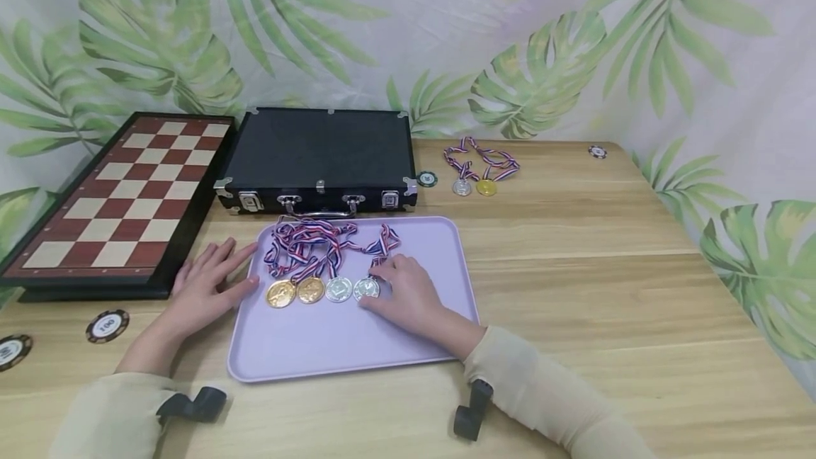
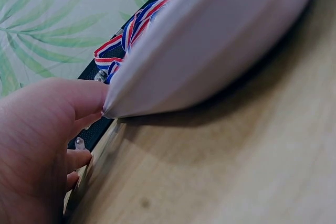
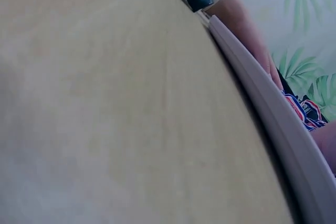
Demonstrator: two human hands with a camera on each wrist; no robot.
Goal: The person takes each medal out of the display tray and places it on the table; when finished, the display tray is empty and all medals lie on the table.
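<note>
A lilac tray [image 1: 344, 346] holds a row of medals on striped red, white and blue ribbons [image 1: 306, 236]. Two gold medals [image 1: 280, 294] lie on the left, two silver medals [image 1: 338, 290] on the right. With thumb and fingertips, my right hand [image 1: 408, 296] pinches the rightmost silver medal [image 1: 366, 290] by its edges, flat on the tray. My left hand [image 1: 207, 289] lies with its fingers spread at the tray's left side, thumb at the rim. In the left wrist view, that thumb [image 2: 86, 98] meets the tray's edge; the medals themselves are hidden there.
Behind the tray stands a black case [image 1: 325, 147] with metal corners. A chessboard [image 1: 127, 197] lies at the left. Two more ribboned medals [image 1: 474, 187] lie at the back right. Poker chips [image 1: 107, 326] are scattered on the wooden table [image 1: 574, 289].
</note>
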